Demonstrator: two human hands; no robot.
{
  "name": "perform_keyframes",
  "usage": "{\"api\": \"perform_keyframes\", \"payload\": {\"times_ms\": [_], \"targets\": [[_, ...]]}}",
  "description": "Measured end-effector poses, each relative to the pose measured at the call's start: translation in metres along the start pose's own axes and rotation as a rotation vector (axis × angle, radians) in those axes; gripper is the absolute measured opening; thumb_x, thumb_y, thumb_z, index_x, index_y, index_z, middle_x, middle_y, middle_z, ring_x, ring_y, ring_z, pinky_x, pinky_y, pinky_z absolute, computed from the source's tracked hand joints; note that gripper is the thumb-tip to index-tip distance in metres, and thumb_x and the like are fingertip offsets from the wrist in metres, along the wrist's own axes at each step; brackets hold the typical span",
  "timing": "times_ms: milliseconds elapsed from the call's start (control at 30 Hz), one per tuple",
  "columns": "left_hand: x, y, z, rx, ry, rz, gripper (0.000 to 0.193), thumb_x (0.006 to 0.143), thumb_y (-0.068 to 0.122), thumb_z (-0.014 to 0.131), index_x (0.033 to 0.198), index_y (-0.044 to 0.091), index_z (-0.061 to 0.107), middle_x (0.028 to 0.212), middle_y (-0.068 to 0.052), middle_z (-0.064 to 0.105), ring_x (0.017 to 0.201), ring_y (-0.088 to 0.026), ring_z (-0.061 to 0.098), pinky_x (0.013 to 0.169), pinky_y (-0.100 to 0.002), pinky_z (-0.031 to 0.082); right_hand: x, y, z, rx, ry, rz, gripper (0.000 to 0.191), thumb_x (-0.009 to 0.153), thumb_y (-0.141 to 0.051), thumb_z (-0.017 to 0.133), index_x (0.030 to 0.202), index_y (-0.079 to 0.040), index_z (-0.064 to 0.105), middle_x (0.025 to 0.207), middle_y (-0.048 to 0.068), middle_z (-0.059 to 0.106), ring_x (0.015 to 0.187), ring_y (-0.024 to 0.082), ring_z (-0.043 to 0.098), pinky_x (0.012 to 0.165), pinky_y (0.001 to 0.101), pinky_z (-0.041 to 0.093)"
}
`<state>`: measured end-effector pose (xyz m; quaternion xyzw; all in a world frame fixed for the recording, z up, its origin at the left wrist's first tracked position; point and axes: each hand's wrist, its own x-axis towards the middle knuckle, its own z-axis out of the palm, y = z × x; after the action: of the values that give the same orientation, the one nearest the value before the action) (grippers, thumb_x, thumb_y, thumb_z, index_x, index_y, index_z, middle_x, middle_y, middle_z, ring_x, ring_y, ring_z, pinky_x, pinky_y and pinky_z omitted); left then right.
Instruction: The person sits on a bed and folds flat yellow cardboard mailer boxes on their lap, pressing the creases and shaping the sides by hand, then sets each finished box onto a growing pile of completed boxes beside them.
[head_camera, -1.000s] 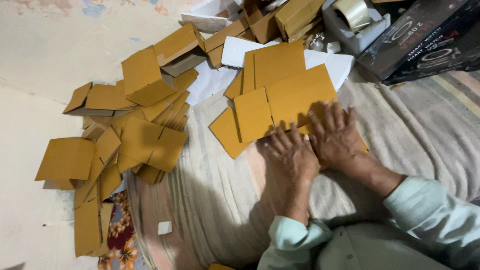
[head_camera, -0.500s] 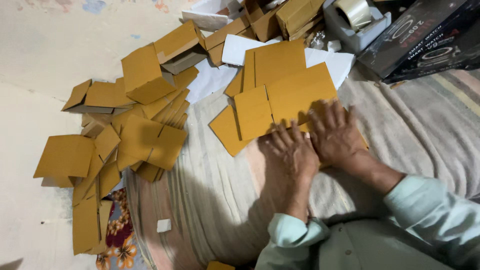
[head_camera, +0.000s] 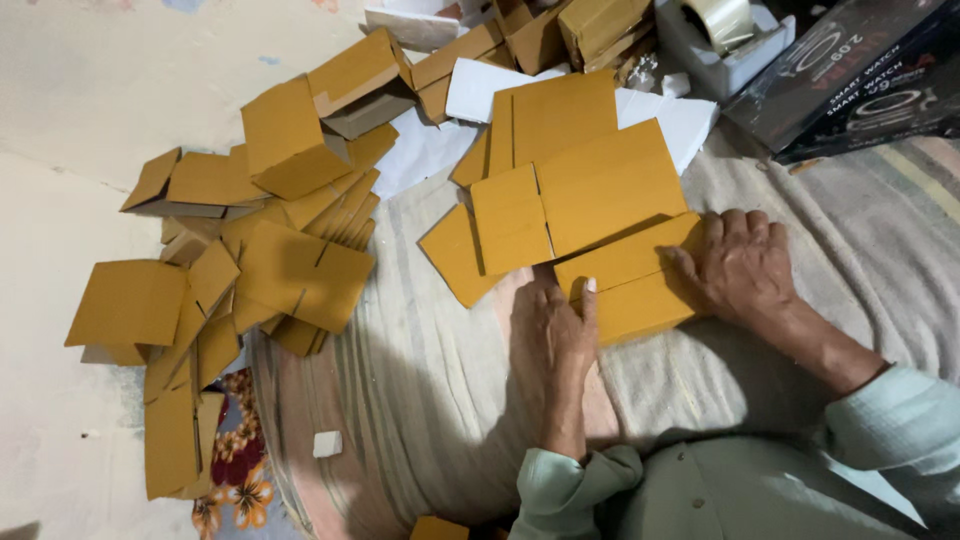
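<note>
My left hand (head_camera: 552, 335) and my right hand (head_camera: 742, 265) lie flat, fingers open, pressing the 2 sides of a flat brown cardboard box blank (head_camera: 630, 285) on the striped grey blanket (head_camera: 430, 380).

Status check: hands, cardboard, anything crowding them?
Left hand and right hand flat against folded cardboard piece. Flat cardboard sheet touches its far edge. Striped blanket underneath.
</note>
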<state>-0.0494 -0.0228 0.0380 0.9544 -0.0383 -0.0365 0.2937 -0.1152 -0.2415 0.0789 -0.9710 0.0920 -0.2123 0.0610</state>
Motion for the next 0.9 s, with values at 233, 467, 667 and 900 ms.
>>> {"api": "perform_keyframes", "payload": {"times_ms": [233,467,667,900], "targets": [[-0.012,0.013,-0.018,-0.362,0.100,0.126,0.074,0.092,0.040,0.073,0.144,-0.005,0.046,0.136,-0.028,0.060,0.123,-0.039,0.059,0.101,-0.048,0.049,-0.002,0.007,0.005,0.324,-0.022,0.015,0.084,0.095,-0.058,0.057,0.141,0.012,0.048,0.120,0.032,0.061,0.112,0.045,0.060,0.100,0.0532,0.047],[-0.005,0.019,-0.013,-0.999,-0.077,0.123,0.056,0.087,0.024,0.083,0.130,-0.006,0.061,0.121,-0.016,0.071,0.106,-0.022,0.069,0.091,-0.034,0.057,-0.006,0.009,0.003,0.489,-0.127,0.045,0.092,0.095,-0.053,0.056,0.159,0.007,0.027,0.136,0.038,0.051,0.122,0.050,0.054,0.103,0.0550,0.045],[0.000,0.005,-0.002,-1.074,0.031,0.396,0.087,0.083,0.018,0.090,0.149,0.002,0.035,0.134,-0.015,0.057,0.119,-0.023,0.061,0.101,-0.036,0.056,0.012,0.030,-0.006,0.936,-0.053,-0.008,0.104,0.084,-0.047,0.073,0.158,0.006,0.023,0.139,0.031,0.049,0.128,0.041,0.052,0.105,0.0512,0.044],[-0.014,0.006,-0.032,-0.534,0.241,0.852,0.069,0.085,0.037,0.082,0.133,-0.003,0.051,0.130,-0.020,0.062,0.123,-0.029,0.062,0.104,-0.041,0.053,-0.005,0.062,-0.003,0.803,0.025,-0.389,0.054,0.085,-0.035,0.071,0.127,-0.004,0.057,0.132,0.017,0.058,0.124,0.035,0.057,0.104,0.0445,0.048]]}}
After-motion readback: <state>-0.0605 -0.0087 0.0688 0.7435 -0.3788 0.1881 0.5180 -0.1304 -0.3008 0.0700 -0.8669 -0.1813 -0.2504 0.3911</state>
